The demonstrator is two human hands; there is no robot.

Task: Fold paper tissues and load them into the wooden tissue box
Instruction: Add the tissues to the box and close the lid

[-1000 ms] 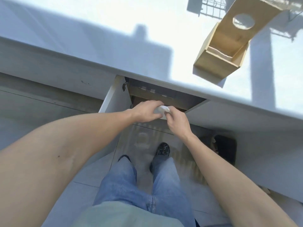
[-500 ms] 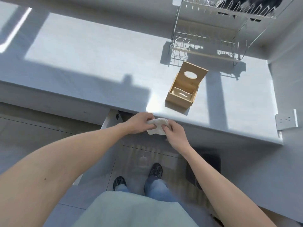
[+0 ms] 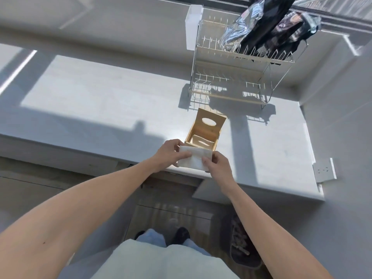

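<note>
A white paper tissue (image 3: 194,160) is spread flat between both hands at the counter's front edge. My left hand (image 3: 170,154) pinches its left side, and my right hand (image 3: 216,165) pinches its right lower corner. Just behind the tissue stands the wooden tissue box (image 3: 203,135), open, with its lid (image 3: 211,121) tilted up and showing an oval hole. Something pale lies inside the box. The tissue covers the box's near lower edge.
The white counter (image 3: 100,109) runs left to right. A wire dish rack (image 3: 237,77) with dark packets on top stands behind the box. A wall socket (image 3: 325,170) sits at the right. Below are an open drawer, the floor and my feet.
Both hands have lifted the tissue from the drawer below the counter up to the counter's edge, in front of the box. The tissue is now spread wider. The view has tilted up.
</note>
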